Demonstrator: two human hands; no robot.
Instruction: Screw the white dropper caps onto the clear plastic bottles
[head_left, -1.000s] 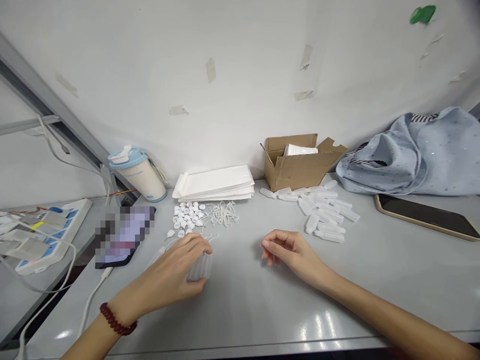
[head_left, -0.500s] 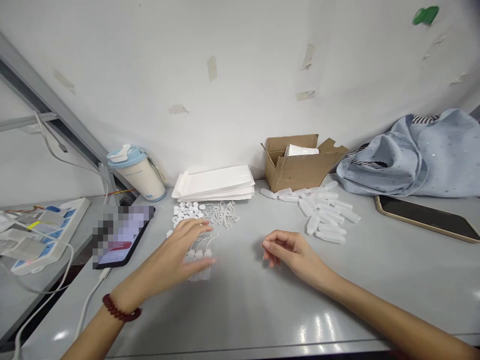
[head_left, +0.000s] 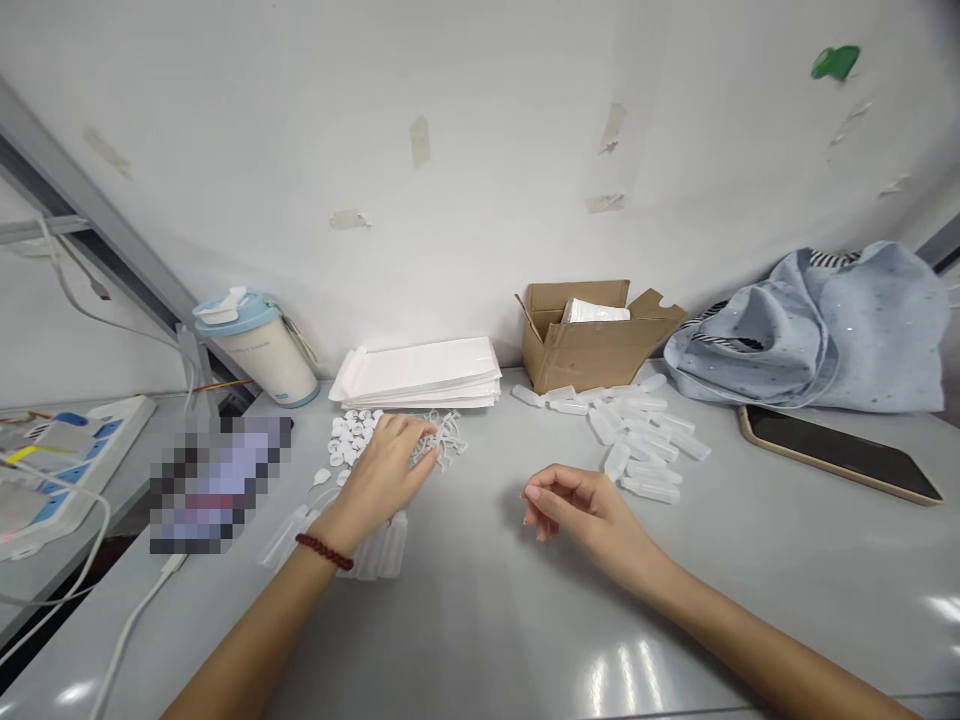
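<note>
My left hand (head_left: 390, 465) reaches over the edge of a small pile of thin white plastic strips (head_left: 450, 438), its thumb and forefinger apart at the pile's near side. Left of its fingers lie several small white caps (head_left: 346, 438). Clear plastic tubes (head_left: 382, 550) lie in a row under and beside the left wrist, partly hidden by it. My right hand (head_left: 577, 500) rests above the grey table with curled fingers, thumb tip against the forefinger; whether anything small is pinched there is hidden. To its upper right is a heap of loose translucent tubes (head_left: 637, 432).
White paper envelopes (head_left: 420, 370) are stacked against the wall beside an open cardboard box (head_left: 600, 350). A tumbler (head_left: 259, 350), a charging phone (head_left: 217, 490) and a power strip (head_left: 82, 470) stand left. On the right are a blue cloth bag (head_left: 817, 330) and another phone (head_left: 836, 455).
My left hand has moved up and slightly right from above the row of tubes to the white strips, uncovering more tubes. My right hand keeps its curled pose. The view has shifted slightly.
</note>
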